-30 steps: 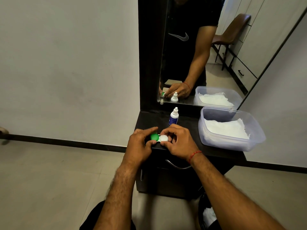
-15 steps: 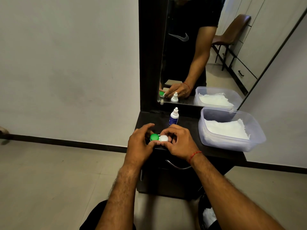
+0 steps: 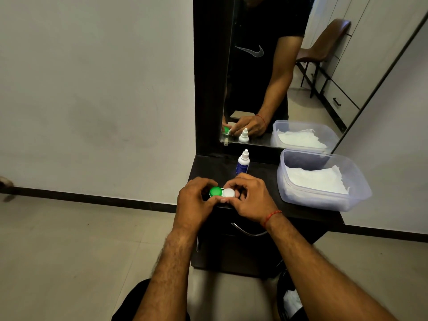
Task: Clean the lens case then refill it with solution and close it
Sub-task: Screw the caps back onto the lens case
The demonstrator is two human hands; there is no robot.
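While the lens case (image 3: 222, 192) is kept at the front edge of the dark surface (image 3: 208, 166), it is clamped from both ends. The left grip (image 3: 196, 201), a bare hand, is curled round the end with the green cap (image 3: 215, 191), with the thumb laid along the near side. The right grip (image 3: 251, 198) is closed on the end with the white cap (image 3: 229, 193), which is pinched between thumb and curled fingers. Both caps are seated on the case. Whether the case rests on the surface or is lifted just clear of it cannot be told.

A red thread (image 3: 273, 215) is worn on the right wrist. Just behind the right grip, the solution bottle (image 3: 243, 162) is stood upright with its white tip on, near the foot of the mirror (image 3: 266, 66). To the right, well apart from the case, a clear plastic container (image 3: 324, 201) is set on the surface, and white tissue (image 3: 316, 179) is laid inside it. Bottle, container and hands are repeated in the mirror. A curved metal drawer handle (image 3: 247, 230) is seen below the surface edge.
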